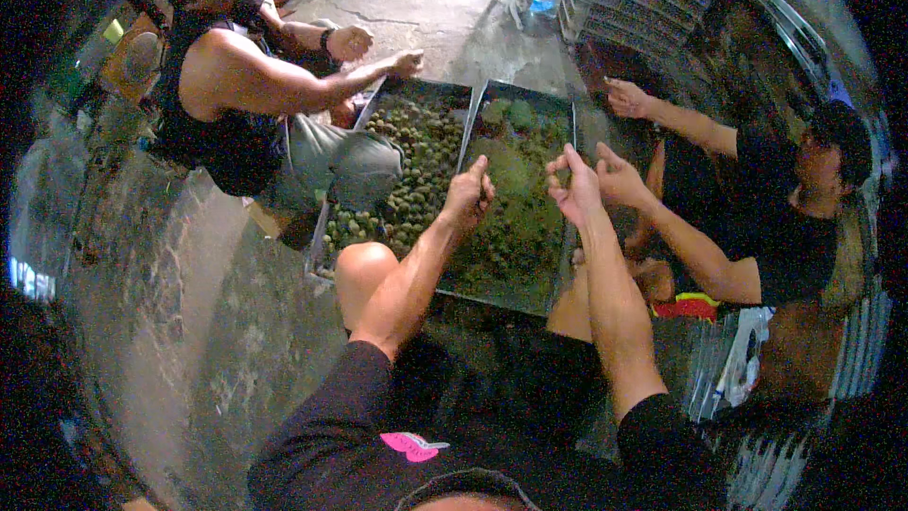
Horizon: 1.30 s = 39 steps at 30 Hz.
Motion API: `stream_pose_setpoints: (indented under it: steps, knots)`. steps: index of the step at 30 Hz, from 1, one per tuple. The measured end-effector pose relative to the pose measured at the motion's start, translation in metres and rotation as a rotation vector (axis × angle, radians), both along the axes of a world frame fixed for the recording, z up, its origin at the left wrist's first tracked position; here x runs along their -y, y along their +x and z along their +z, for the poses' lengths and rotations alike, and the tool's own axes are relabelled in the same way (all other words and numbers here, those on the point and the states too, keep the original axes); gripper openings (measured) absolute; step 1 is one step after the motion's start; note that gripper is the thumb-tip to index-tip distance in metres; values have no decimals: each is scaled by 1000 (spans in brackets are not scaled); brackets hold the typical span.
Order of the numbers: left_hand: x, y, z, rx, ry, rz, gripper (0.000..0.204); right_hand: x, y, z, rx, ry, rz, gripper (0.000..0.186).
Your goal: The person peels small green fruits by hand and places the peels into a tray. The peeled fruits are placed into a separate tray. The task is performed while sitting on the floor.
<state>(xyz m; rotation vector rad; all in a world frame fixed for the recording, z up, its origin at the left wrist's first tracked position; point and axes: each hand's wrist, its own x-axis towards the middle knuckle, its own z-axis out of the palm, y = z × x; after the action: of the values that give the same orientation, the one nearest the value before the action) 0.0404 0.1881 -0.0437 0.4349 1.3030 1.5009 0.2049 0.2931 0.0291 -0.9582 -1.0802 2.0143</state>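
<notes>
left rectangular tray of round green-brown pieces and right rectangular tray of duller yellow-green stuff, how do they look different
Left tray: its round pieces stand out one by one; in the right tray the yellow-green contents mostly blur together.
A co-worker's grey-trousered knee hides part of the left tray; it doesn't reach the right tray.
Both are long trays, lying side by side.
</notes>
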Motion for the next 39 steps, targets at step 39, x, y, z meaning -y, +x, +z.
stream_pose_setpoints:
  steps: [39]
  knots:
    - [160,-50,44,-277,-131,449,29,96,-18,-372,1012,765,766,36]
